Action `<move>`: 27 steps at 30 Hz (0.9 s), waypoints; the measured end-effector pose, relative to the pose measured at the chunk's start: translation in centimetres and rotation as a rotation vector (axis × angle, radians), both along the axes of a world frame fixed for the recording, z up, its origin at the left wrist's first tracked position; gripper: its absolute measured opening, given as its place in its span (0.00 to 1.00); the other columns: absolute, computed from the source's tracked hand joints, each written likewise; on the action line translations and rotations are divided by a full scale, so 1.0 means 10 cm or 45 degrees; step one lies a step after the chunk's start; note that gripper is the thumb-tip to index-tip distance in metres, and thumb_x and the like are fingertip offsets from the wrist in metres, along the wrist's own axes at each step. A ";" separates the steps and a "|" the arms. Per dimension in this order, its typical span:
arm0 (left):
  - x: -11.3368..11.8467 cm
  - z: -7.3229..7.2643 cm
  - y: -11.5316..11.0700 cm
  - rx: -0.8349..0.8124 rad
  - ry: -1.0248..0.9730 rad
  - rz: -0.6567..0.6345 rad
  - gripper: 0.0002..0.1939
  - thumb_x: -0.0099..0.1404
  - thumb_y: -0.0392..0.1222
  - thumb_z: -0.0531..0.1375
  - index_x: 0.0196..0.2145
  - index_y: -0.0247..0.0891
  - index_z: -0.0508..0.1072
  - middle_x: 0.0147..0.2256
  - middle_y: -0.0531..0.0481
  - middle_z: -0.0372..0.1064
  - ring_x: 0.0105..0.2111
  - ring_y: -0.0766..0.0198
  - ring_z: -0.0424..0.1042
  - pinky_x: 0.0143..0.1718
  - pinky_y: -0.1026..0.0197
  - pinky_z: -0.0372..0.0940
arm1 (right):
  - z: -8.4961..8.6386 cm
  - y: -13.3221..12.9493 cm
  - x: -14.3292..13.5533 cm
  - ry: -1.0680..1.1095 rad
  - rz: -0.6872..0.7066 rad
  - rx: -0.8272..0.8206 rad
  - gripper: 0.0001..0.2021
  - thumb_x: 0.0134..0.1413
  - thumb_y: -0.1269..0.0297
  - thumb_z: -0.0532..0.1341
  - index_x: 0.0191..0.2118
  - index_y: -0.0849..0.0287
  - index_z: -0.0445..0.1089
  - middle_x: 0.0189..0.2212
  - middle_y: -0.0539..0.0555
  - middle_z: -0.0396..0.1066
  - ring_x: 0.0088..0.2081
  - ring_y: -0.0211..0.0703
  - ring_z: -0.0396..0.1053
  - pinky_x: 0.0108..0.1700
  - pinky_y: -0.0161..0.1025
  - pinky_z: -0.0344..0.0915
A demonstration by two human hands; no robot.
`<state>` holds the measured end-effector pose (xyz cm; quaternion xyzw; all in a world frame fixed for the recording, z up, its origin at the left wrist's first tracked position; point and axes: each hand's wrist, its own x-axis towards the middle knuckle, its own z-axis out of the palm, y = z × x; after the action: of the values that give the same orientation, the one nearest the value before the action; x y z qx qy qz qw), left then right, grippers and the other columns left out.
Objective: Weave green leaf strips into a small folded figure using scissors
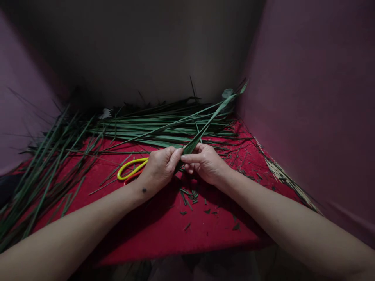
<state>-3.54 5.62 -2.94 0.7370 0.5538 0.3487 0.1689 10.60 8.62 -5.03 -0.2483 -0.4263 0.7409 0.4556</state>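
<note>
Above a red cloth (pixel 164 242), between both hands: one long green leaf strip (pixel 209 121), folded near the grip, its free end slanting up and away to the right. Left hand (pixel 160 166): thumb and fingers pinched on the strip's near end. Right hand (pixel 206 162): thumb and fingertips closed on the same part, just beside the left. Handling, as judged: light, pliable across its flat, likely to split lengthwise; best taken flat between thumb and finger pads, close to the fold. Beyond: loose green leaves (pixel 152 127), piled. Beside the left wrist: yellow-handled scissors (pixel 129 168), partly hidden. Nearer: leaf clippings (pixel 187 197), scattered.
</note>
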 end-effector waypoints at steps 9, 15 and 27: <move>-0.01 -0.02 0.01 -0.023 -0.119 -0.026 0.21 0.64 0.49 0.49 0.19 0.35 0.67 0.16 0.55 0.59 0.18 0.71 0.56 0.21 0.68 0.54 | -0.01 0.01 -0.02 0.008 0.093 -0.077 0.11 0.33 0.69 0.67 0.27 0.63 0.67 0.18 0.45 0.66 0.13 0.28 0.58 0.13 0.28 0.53; 0.00 -0.03 -0.01 -0.075 -0.080 -0.133 0.17 0.59 0.49 0.56 0.19 0.36 0.66 0.17 0.55 0.62 0.20 0.71 0.58 0.22 0.68 0.56 | -0.04 0.05 -0.01 0.012 0.012 -0.081 0.12 0.35 0.67 0.68 0.26 0.61 0.64 0.16 0.45 0.65 0.14 0.30 0.59 0.13 0.29 0.52; 0.01 0.07 -0.01 -0.474 -0.338 -0.233 0.14 0.56 0.47 0.57 0.18 0.36 0.68 0.15 0.53 0.62 0.17 0.68 0.61 0.17 0.66 0.54 | 0.04 0.08 0.07 0.026 0.165 -0.022 0.08 0.33 0.74 0.66 0.26 0.65 0.71 0.20 0.48 0.68 0.19 0.30 0.63 0.19 0.28 0.58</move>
<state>-3.42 5.54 -2.27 0.6879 0.5124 0.3178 0.4040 11.28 9.45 -4.66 -0.2167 -0.4304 0.7750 0.4088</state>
